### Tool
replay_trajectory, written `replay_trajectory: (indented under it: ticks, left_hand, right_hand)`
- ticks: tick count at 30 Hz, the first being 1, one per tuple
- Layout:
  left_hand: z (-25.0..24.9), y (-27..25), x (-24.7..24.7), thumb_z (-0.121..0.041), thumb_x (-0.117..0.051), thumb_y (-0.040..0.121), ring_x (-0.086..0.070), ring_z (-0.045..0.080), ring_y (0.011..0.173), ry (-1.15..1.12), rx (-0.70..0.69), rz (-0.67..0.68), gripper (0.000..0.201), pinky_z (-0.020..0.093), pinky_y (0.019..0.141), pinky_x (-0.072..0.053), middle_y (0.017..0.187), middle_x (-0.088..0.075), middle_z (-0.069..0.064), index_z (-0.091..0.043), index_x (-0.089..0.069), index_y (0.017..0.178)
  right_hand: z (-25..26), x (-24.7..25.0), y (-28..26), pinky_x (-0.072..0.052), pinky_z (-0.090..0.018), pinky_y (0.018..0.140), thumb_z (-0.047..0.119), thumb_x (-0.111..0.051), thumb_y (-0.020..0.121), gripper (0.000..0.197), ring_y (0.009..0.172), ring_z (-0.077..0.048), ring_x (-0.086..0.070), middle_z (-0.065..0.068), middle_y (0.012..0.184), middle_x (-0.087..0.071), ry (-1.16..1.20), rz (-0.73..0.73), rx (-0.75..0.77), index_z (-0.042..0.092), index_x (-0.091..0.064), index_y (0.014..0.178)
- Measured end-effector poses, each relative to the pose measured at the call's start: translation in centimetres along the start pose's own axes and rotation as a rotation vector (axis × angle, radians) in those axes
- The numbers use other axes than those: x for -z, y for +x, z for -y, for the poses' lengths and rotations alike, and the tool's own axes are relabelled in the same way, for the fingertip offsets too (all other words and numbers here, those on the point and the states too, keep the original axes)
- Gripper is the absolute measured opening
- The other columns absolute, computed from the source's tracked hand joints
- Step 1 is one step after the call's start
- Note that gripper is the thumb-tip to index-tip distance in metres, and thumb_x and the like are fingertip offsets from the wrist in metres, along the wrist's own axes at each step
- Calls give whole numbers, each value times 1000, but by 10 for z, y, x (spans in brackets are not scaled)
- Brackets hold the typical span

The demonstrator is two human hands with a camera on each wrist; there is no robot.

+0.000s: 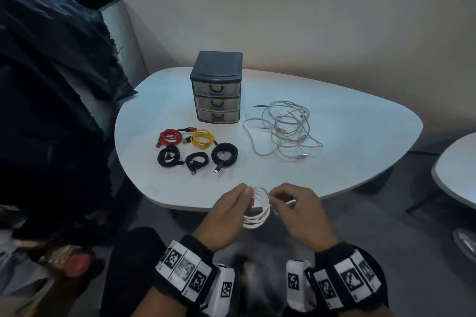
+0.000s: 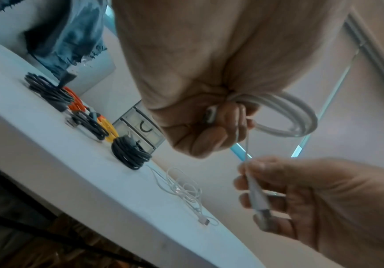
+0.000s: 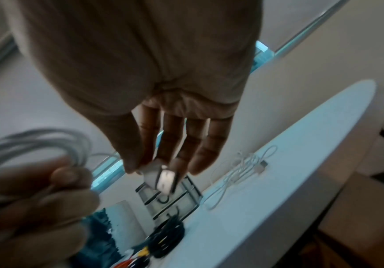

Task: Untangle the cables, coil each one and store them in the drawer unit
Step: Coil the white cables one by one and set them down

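1. The left hand (image 1: 226, 216) is gripping a coiled white cable (image 1: 258, 210) at the near edge of the white rounded table (image 1: 347, 136), with fingers and thumb curling round one side of the loops. From the left wrist view, the loops (image 2: 287, 116) are sticking out past the knuckles and one plug of it is sitting tucked in the fist.
2. The right hand (image 1: 301, 211) is pinching the loose end of that same cable, with its white USB plug (image 3: 163, 178) held between thumb and fingertips. A short run of cable is going from the plug up to the coil, so the hands are sitting just beside each other.
3. Out on the table, a dark grey plastic drawer unit with three clear drawers (image 1: 217, 87) is standing upright with all drawers looking pushed in.
4. In front of it, five coiled cables are lying in a little cluster: a red one (image 1: 168, 136), a yellow one (image 1: 203, 138), and three black ones (image 1: 224, 155) in a row nearer the person.
5. To the right of the drawers, a messy pile of pale, off-white tangled cables (image 1: 283, 131) is sprawling on the tabletop, well apart from the tidy coils.
6. A dark blue cloth (image 1: 51, 41) is hanging over a chair on the left, touching the table's edge.
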State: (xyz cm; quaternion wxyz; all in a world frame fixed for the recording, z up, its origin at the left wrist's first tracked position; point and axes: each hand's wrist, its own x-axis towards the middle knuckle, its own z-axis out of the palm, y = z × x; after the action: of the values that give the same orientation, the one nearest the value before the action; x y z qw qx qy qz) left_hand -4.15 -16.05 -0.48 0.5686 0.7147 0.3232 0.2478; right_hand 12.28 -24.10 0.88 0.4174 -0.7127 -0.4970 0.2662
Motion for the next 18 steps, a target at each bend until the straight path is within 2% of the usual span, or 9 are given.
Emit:
replay_trajectory:
  ticks: [3,6,9,12,15,18]
  left_hand:
    - [-3,-1,-10,-29,-36,108,-41,6,67,-93,-19,11,36,20,68,-37,68,-46,-15,-17,-43,75]
    - [-1,-3,-12,-38,-35,107,-42,6,65,24,-64,-36,37,25,66,-38,67,-48,-15,-17,-42,78]
    - [1,-3,-7,-34,-36,107,-43,4,63,97,-72,-80,32,26,64,-39,66,-50,-16,-20,-41,79]
    - [3,-5,-8,-32,-37,107,-45,5,62,107,-74,-89,30,26,63,-39,66,-52,-16,-21,-42,80]
    - [7,-4,-11,-34,-38,106,-48,3,59,155,-71,-145,30,26,61,-40,65,-55,-17,-21,-42,80]
    - [9,-2,-9,-46,-39,103,-55,3,60,167,-63,-195,32,32,61,-43,65,-59,-18,-24,-43,79]
  right_hand:
    - [6,-13,-1,-55,-24,66,1,-70,87,9,69,-14,-69,-2,74,-75,204,-64,-116,6,-75,82]
    - [15,-20,-1,-57,-24,59,-2,-64,90,6,65,-18,-67,-14,77,-72,763,-110,-431,-4,-69,87]
    - [19,-23,-2,-59,-26,59,-5,-58,90,8,65,-20,-70,-17,82,-72,1116,-79,-559,-2,-62,96]
    - [22,-26,-6,-58,-26,58,-3,-60,84,16,64,-18,-68,-14,82,-71,1152,26,-580,1,-64,99]
    - [23,-26,-9,-56,-27,60,8,-61,81,21,71,-19,-66,-14,86,-69,1099,140,-560,-1,-68,99]
    - [21,-23,-11,-51,-32,74,26,-53,88,37,85,-22,-63,-16,97,-68,1091,185,-510,-3,-67,107]
